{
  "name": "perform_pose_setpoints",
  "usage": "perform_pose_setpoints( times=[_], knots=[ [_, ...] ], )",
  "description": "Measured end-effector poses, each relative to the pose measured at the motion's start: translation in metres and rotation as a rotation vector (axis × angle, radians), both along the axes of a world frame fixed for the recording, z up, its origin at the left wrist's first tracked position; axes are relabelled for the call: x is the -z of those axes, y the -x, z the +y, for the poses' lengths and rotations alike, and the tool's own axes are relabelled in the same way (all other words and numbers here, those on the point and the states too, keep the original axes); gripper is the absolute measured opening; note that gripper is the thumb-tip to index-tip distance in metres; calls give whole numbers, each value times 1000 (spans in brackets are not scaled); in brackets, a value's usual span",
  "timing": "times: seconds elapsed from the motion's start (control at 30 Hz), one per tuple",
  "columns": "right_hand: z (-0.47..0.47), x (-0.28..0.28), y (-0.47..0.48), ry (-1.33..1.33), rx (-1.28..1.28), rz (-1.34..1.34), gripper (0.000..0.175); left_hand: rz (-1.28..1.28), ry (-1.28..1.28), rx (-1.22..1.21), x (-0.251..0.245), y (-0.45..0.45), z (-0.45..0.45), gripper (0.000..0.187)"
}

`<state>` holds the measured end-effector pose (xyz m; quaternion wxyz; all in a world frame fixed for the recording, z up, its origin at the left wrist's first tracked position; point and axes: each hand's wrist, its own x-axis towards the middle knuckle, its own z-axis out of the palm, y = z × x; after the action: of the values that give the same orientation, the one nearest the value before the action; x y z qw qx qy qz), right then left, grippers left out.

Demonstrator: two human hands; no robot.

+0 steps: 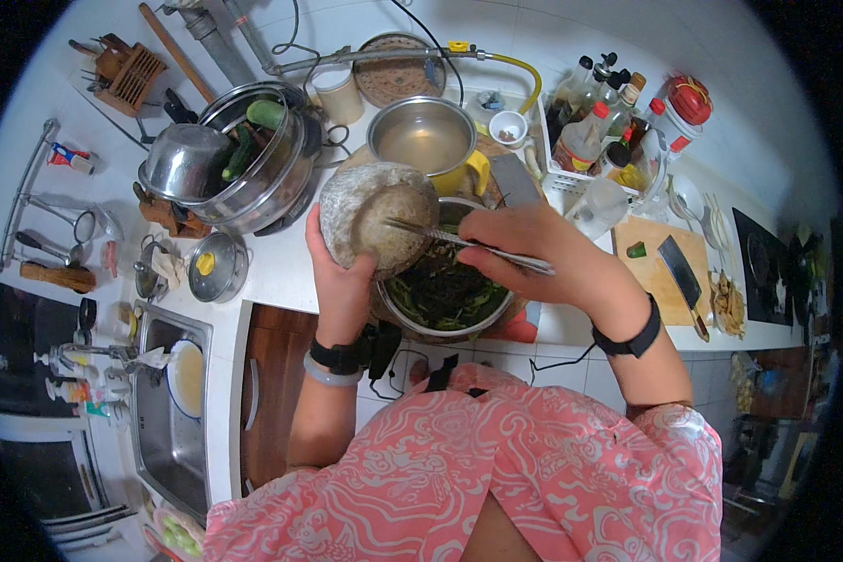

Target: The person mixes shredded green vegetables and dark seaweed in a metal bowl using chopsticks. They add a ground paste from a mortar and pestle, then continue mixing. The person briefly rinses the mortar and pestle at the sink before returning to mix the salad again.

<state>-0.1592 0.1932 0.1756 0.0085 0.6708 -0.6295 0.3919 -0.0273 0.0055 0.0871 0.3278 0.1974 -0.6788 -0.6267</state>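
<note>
My left hand [341, 270] grips a rough grey stone mortar [337, 211], tilted so that its stained round hollow shows. Two slender metal utensils, apparently chopsticks [492, 251], are held in my right hand [548, 253]; their tips reach the hollow. Below both hands sits a wide metal basin [386, 298] of dark, shredded leafy greens [449, 298], partly covered by the mortar and my right hand. Just behind stands a metal pot [383, 116] with a yellow handle, holding cloudy liquid [421, 144].
To the left, a large steamer pot [253, 204] carries a metal bowl [186, 161] and cucumbers [239, 153]. A cleaver [680, 270] lies on a cutting board [646, 295] at right. Sauce bottles [579, 140] fill a white basket [558, 183]. The sink [172, 464] is at lower left.
</note>
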Motion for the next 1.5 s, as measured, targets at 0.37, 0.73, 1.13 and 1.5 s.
perform_pose_setpoints(
  times=[0.37, 0.73, 1.13, 1.5],
  knots=[
    [53, -36, -5, -353, 45, -107, 18, -9, 6, 7, 1, 0, -5, 80],
    [6, -3, -24, -311, 83, 115, 17, -1, 1, 51, 3, 0, -15, 78],
    [51, -16, -48, -405, 201, 122, 18, 13, 30, 94, 0, -1, -26, 76],
    [35, 105, -57, -433, 447, 87, 22, -29, -509, 284, 24, -33, -67, 55]
  ],
)
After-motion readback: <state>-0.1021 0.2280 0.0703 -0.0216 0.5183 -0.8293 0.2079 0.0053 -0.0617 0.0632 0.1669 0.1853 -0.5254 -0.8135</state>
